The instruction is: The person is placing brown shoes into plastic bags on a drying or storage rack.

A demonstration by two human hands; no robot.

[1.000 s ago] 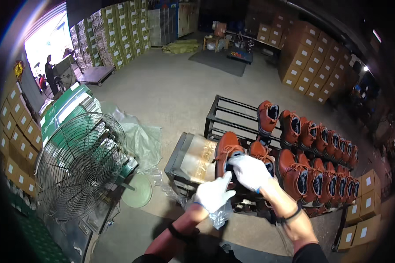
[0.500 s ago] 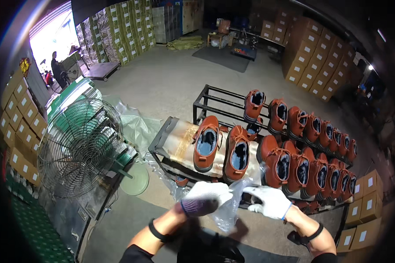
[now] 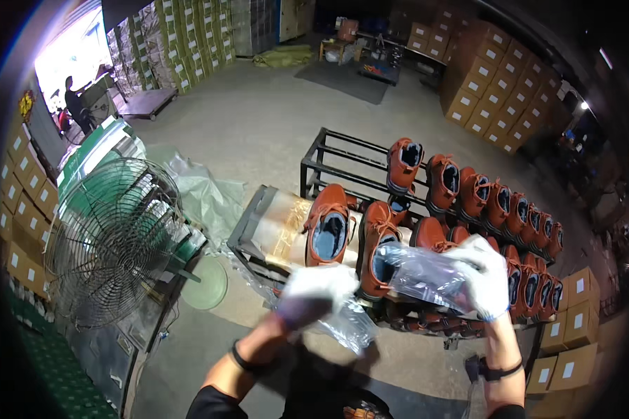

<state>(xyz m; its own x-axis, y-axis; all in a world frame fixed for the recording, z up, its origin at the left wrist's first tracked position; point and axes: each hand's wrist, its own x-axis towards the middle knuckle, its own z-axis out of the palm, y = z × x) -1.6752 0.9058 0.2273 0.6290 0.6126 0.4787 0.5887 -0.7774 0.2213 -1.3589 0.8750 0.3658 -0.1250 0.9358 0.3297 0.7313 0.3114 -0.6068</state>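
The clear plastic bag [image 3: 426,276] hangs above the metal rack [image 3: 314,157], in front of the orange shoes [image 3: 328,223]. A standing fan [image 3: 115,241] is far left of the rack. The bag's long axis runs left to right. The gloved right hand [image 3: 486,276] pinches its right end; the blurred left hand [image 3: 314,293] closes on crumpled plastic below.

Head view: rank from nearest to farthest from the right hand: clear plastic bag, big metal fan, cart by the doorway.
1. Clear plastic bag: held in the right hand, stretched toward the left hand.
2. Big metal fan: on the person's left, beyond the shoe rack.
3. Cart: far upper left, near the bright doorway.
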